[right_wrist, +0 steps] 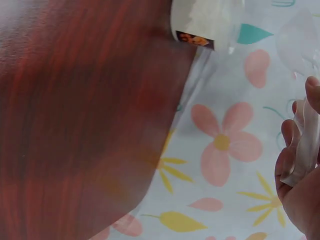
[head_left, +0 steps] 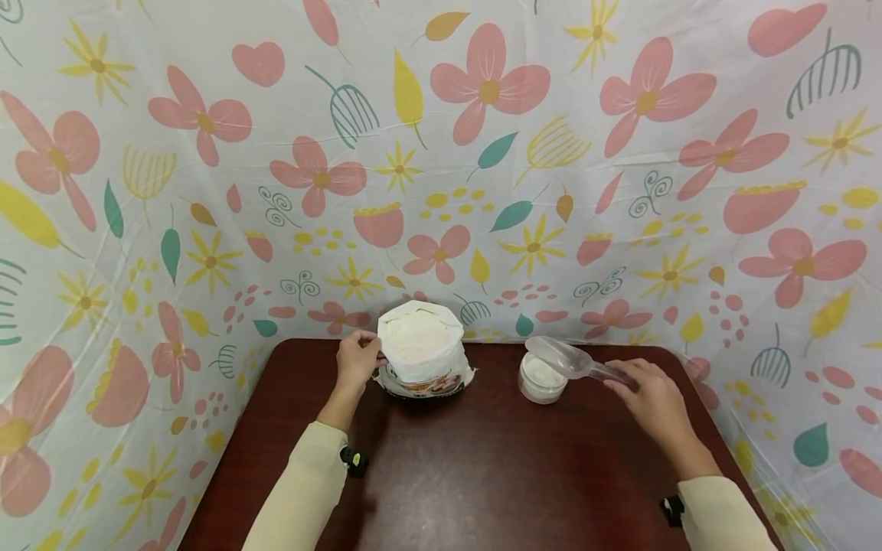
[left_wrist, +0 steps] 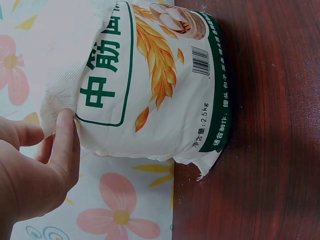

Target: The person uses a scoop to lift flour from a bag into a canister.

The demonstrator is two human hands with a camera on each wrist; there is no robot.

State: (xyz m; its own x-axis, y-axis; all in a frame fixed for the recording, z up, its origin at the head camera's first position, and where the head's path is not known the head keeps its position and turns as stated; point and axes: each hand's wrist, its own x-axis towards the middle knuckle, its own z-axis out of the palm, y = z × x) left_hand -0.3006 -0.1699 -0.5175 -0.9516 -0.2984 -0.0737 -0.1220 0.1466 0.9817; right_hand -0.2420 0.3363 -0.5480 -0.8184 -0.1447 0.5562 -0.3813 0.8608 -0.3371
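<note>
A white flour bag [head_left: 422,348] with its top folded back stands at the back of the table; its printed front [left_wrist: 165,85] shows wheat ears in the left wrist view. My left hand [head_left: 358,361] pinches the bag's rolled rim between thumb and fingers. In my right hand [head_left: 651,394] is the handle of a clear plastic scoop [head_left: 561,356]. The scoop's bowl tilts over the mouth of a clear round jar [head_left: 542,383], which holds white powder. A label with a dark picture shows on the jar [right_wrist: 197,27] in the right wrist view.
The dark red-brown wooden table [head_left: 468,474] ends just behind the bag and jar. A flower-printed curtain [head_left: 441,191] hangs behind it and along both sides. Traces of white powder lie on the table beside the bag.
</note>
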